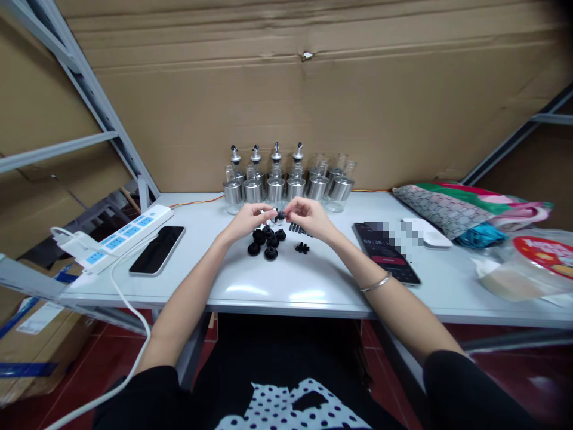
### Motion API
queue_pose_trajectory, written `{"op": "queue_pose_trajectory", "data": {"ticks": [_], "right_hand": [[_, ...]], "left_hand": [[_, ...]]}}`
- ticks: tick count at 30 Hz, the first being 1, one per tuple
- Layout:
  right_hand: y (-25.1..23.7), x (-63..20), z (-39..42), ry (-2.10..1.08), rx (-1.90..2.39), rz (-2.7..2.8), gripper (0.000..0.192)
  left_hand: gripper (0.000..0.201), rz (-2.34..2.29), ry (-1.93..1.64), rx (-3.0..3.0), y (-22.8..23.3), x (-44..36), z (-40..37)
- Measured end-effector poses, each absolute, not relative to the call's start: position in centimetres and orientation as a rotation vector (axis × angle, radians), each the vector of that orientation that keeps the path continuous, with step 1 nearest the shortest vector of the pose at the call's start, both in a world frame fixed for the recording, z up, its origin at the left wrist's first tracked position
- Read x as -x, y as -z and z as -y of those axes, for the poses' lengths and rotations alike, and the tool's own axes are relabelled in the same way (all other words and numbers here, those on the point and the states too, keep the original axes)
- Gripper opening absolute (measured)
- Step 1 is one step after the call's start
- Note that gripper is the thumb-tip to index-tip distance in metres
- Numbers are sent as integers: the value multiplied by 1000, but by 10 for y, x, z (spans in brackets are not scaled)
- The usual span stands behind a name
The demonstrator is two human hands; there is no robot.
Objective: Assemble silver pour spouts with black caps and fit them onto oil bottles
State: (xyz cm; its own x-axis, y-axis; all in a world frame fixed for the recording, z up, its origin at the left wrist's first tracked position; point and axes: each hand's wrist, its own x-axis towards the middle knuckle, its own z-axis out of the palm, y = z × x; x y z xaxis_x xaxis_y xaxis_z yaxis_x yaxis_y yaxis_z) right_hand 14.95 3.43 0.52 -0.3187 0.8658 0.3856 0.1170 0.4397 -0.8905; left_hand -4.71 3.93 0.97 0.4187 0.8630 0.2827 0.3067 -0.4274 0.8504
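Above the middle of the table, my left hand (249,221) and my right hand (310,216) meet, fingers closed in pinches. Between their fingertips is a small bottle pourer (280,215) with a black ribbed stopper and a bit of shiny metal; the fingers partly hide it. Just below lie several round black stopper parts (270,242) in a loose cluster. A little pile of tiny black pieces (302,248) sits to their right. Small dark strips (297,227) lie partly behind my right hand.
Behind my hands stand glass-and-steel bottles (275,190), several topped with metal pourers (276,154). A power strip (129,236) and a phone (157,251) lie left. At right are another phone (387,254), a white device (427,233), bagged fabric (465,209) and a tape roll (510,280).
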Motion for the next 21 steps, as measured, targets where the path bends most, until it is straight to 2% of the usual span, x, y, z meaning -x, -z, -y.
{"op": "queue_pose_trajectory", "data": {"ticks": [4, 8, 13, 17, 21], "right_hand": [[-6, -149, -35, -1038, 902, 1752, 20], [-5, -149, -33, -1261, 956, 1750, 36], [-6, -149, -29, -1453, 991, 1766, 44], [-7, -147, -30, -1337, 919, 1820, 46], [-7, -146, -31, -1154, 854, 1867, 39]], "left_hand": [[38, -951, -975, -1941, -7, 44, -38], [36, -877, -992, -1993, -1, 39, -38], [39, -819, -1065, -1979, 3, 37, -39], [39, -792, -1140, -1943, 2, 38, -39], [44, -808, -1171, -1902, -2, 40, -38]]}}
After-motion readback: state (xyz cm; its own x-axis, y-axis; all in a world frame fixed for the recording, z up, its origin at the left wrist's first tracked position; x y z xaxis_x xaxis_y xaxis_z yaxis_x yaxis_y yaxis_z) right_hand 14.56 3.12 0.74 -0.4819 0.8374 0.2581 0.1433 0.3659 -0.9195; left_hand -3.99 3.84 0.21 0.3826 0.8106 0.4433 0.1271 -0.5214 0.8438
